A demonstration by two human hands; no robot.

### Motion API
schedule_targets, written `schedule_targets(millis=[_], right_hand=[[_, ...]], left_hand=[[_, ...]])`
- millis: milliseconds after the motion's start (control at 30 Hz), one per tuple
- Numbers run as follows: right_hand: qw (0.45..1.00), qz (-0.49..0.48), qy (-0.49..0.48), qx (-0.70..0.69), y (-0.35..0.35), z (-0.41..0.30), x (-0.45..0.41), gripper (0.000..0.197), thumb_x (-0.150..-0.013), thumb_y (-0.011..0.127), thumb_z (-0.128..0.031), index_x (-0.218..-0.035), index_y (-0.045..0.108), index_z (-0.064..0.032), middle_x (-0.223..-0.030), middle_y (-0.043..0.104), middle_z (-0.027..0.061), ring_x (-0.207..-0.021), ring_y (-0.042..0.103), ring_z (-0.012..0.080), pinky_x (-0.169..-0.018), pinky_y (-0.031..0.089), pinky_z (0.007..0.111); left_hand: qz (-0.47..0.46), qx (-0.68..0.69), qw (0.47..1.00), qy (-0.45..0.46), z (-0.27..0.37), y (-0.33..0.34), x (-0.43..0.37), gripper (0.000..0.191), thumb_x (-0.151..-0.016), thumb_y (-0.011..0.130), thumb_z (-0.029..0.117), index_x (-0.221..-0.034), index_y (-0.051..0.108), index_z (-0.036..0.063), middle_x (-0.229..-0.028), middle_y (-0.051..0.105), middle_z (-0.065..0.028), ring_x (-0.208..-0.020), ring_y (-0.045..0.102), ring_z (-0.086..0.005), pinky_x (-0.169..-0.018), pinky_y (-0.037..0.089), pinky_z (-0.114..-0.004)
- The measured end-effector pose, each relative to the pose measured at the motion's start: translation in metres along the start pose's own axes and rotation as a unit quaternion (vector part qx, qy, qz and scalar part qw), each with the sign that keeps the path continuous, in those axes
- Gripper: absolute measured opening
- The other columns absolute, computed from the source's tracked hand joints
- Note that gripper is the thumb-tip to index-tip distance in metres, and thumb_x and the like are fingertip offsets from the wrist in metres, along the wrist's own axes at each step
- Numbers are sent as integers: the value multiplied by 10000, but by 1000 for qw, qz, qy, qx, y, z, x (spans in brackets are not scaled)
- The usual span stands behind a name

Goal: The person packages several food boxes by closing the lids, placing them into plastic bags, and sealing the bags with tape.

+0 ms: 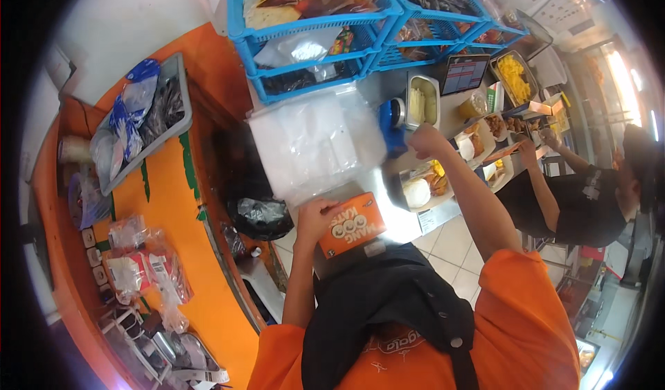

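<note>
My left hand [313, 219] grips the left side of a closed orange cardboard meal box [353, 224], fingers curled over its top. White printing covers the lid. My right hand [429, 141] is raised with curled fingers, beside the near end of a metal pan [423, 101] holding pale sticks or strips. Whether anything is inside those fingers is hidden. Below it is an open meal box [399, 188] with a rounded white portion, probably rice [416, 192], yellow food [438, 168] and brown fried pieces.
White plastic sheets or bags [317, 140] are stacked left of my right hand. Blue stacked baskets [311, 34] stand behind. A co-worker [566, 203] reaches over more open meal boxes [478, 140] at right. A tablet [465, 73] and a pan of yellow food [514, 78] stand farther back.
</note>
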State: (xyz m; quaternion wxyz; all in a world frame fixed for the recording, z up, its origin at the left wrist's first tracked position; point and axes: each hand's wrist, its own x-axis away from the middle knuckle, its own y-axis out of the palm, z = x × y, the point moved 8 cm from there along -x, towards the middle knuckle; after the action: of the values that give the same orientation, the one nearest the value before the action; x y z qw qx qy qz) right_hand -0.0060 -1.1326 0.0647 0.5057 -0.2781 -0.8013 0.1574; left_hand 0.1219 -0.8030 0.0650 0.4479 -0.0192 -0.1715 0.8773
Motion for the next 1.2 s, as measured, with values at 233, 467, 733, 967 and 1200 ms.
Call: schedule_targets(millis=[233,467,733,967,1200], right_hand=[[986,65,-57,143,-26,-61,41,279,-745,659,-245,-719,626,30,-725,652,148,-615,639,254,-560,521,332],[901,315,-198,225,-38,-108,-1,421,-696,689,-396,-771,655,17,-873,641,230,-844,620,388,-750,497,434],[848,269,-288,354,-33,-106,-10,558,-685,717,-416,-1123,583,-97,-1074,592,209,-1077,522,377,-865,459,439],[847,160,-249,441,-57,-84,-24,515,-691,729,-328,-1142,565,-141,-1239,499,187,-1093,509,359,-859,455,437],[969,119,-208,55,-49,-84,-38,106,-765,668,-170,-804,647,-75,-593,564,73,-500,536,201,-488,442,345]], left_hand=[[28,-62,992,103,48,11,-79,204,-758,658,162,-918,665,37,-895,645,-142,-834,601,-302,-763,477,-345],[-22,-260,942,212,89,117,-143,386,-610,754,186,-976,648,126,-1015,549,-35,-1040,469,-241,-827,399,-390],[86,-271,926,248,87,128,-150,362,-575,769,240,-904,665,130,-978,540,-13,-996,461,-208,-777,346,-385],[138,-285,930,186,92,127,-185,351,-578,762,213,-902,659,126,-954,567,-20,-985,480,-217,-773,350,-380],[180,-235,945,139,77,117,-206,377,-565,787,251,-883,630,123,-944,591,-10,-982,491,-221,-777,353,-378]])
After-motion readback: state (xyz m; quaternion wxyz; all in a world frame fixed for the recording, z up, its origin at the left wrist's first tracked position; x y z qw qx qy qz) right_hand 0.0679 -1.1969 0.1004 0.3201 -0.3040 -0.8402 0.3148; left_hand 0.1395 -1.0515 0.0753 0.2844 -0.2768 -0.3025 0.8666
